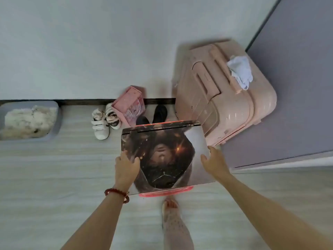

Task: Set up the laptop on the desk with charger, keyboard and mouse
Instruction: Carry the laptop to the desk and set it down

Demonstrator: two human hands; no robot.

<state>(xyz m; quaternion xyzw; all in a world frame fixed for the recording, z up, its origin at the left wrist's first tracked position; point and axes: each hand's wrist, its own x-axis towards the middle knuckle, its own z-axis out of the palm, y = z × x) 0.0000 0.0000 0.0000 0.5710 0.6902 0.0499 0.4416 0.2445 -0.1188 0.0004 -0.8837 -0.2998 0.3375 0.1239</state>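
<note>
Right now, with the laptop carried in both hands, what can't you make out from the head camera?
- Desk, charger, keyboard, mouse: none in the head view.
- Underside of the laptop and the fingers beneath it: hidden by its closed lid; the left hand and right hand show only on top.
- Black shoes: partly covered by the laptop's far edge.
- Grey bin: cut by the left edge.
</note>
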